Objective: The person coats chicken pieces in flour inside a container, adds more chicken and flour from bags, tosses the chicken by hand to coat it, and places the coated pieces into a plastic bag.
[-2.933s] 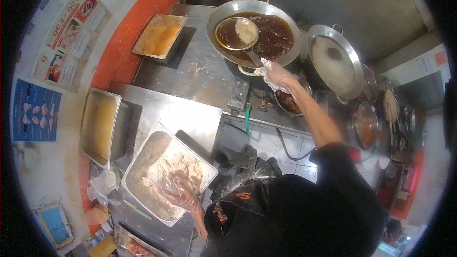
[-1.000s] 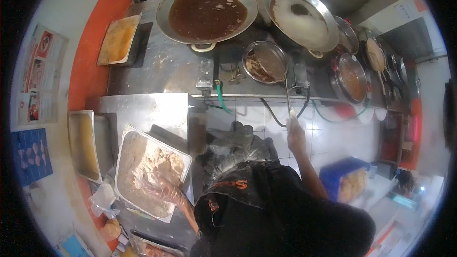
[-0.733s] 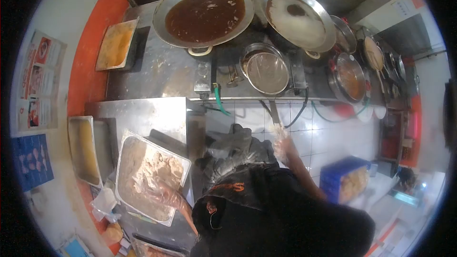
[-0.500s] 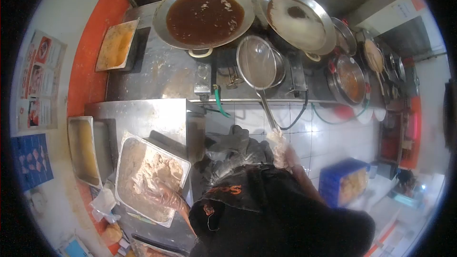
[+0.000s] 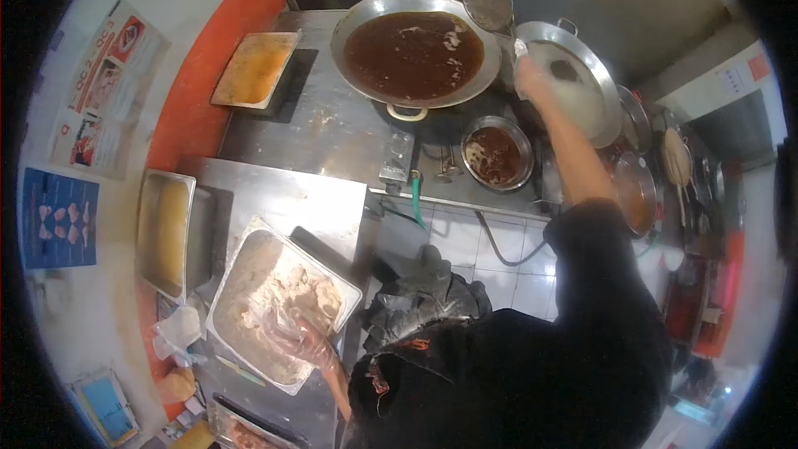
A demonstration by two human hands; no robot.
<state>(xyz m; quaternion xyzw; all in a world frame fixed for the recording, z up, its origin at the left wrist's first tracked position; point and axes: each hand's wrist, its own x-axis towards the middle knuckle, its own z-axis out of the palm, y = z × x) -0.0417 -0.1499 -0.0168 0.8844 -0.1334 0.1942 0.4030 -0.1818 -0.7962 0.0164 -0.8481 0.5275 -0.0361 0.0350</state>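
Gloved, my right hand is wrapped round the handle of a round mesh strainer, raised between two large pans. The left pan holds dark brown oil with pale bits afloat. Whitish foam covers most of the right pan. My left hand, in a clear glove, rests in the flour of a metal tray, beside lumpy floured pieces. Its fingers are partly buried, so their grip is hidden. A small bowl with dark brown scraps stands below the pans.
A tray of orange-yellow contents stands at the back left, and a deep tray of yellow liquid by the left wall. A green hose hangs at the counter edge. More pans line the right side. A tray of raw meat is at the bottom.
My right hand has lifted the strainer from over the small bowl, up and away to between the large pans. The view has shifted. My left hand stays in the flour tray.
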